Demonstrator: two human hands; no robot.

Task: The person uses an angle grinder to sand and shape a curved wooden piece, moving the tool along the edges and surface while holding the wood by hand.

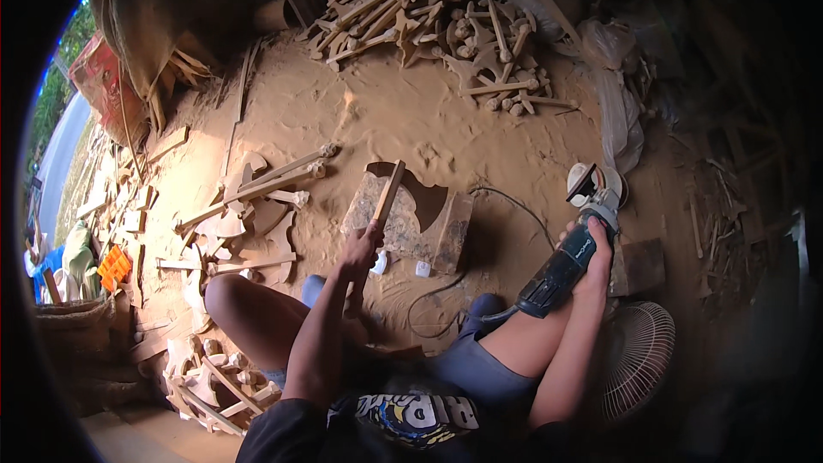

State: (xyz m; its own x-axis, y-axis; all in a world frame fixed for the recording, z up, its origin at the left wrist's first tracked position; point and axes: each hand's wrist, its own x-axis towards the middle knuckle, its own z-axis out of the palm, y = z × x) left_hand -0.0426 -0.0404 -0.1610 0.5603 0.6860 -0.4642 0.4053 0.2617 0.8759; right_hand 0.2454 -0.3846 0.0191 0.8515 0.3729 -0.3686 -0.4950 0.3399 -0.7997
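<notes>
My left hand [360, 250] is wrapped around the handle of a wooden toy axe [388, 194]. The axe stands tilted, its broad curved blade in shadow on the right of the handle, over a rough, worn block [367, 206] on the sandy ground. In my right hand [593, 267] is a dark teal angle grinder [557, 273], gripped around its body above my right thigh. The grinder's head and pale round disc [610, 184] point away from me, apart from the axe. A dark cord [536, 215] loops over the ground between block and grinder.
Several wooden axes [257, 189] lie left of the block, with another heap [219, 390] by my left leg. A big pile of wooden pieces [386, 13] lies at the far side. A fan with a wire guard [639, 360] stands at my right. Dust covers the ground.
</notes>
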